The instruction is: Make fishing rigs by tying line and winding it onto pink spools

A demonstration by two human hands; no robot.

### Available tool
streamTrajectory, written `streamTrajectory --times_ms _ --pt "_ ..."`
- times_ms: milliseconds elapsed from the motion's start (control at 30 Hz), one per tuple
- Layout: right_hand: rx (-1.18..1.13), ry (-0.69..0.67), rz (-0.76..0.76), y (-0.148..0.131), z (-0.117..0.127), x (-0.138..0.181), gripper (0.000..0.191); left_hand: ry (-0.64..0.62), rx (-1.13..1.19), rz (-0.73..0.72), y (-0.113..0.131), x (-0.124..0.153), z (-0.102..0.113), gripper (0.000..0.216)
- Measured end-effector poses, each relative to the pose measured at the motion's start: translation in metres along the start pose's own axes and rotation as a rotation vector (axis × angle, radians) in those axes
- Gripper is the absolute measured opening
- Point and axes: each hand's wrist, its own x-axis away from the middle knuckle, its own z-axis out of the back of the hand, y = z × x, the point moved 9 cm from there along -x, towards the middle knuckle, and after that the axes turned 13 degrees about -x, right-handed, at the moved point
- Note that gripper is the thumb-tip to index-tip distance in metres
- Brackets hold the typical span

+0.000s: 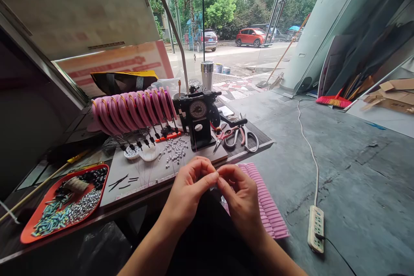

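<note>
My left hand (pixel 190 187) and my right hand (pixel 241 200) meet in front of my lap, thumbs and forefingers pinched tip to tip. Whatever lies between the fingertips is too small to make out. Beyond them stands a black hand-cranked winding machine (pixel 198 116) with a round dial. To its left is a row of pink foam rings (pixel 132 110) with black clips hanging below on thin threads. White beads (pixel 176 151) lie scattered on the board (pixel 148 185), beside small white dishes (pixel 149 152) and short black sticks (pixel 119 182). A pink ribbed pad (pixel 267 207) lies partly behind my right hand.
An orange-red tray (pixel 27 233) of metal and coloured pieces sits at the left. Scissors (pixel 250 138) and pliers lie right of the machine, near a silver flask (pixel 207 75). A power strip (pixel 316 228) with cables lies on the floor, and a red broom (pixel 334 100) farther back.
</note>
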Motion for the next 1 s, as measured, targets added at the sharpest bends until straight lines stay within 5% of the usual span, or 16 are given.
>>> streamTrajectory --times_ms 267,467,567,667,800,1000 --pt "0.342 -0.058 0.329 -0.042 -0.003 0.015 0.01 0.051 -0.131 -0.076 0.004 0.004 -0.001 0.013" --pt "0.207 -0.127 0.153 -0.023 -0.002 0.015 0.009 0.065 -0.273 -0.171 0.011 0.012 -0.001 0.012" --pt "0.102 -0.152 -0.034 -0.006 0.003 0.023 0.013 0.192 -0.376 -0.252 0.007 0.03 0.007 0.003" --pt "0.004 -0.152 -0.203 0.011 0.006 0.038 0.016 0.334 -0.055 -0.032 -0.033 0.044 0.017 0.015" --pt "-0.116 -0.159 -0.367 0.03 0.003 0.055 0.02 0.159 0.551 0.4 -0.088 0.049 -0.021 0.03" --pt "-0.143 -0.17 -0.42 0.039 0.0 0.063 0.023 0.071 0.705 0.424 -0.083 0.046 -0.033 0.017"
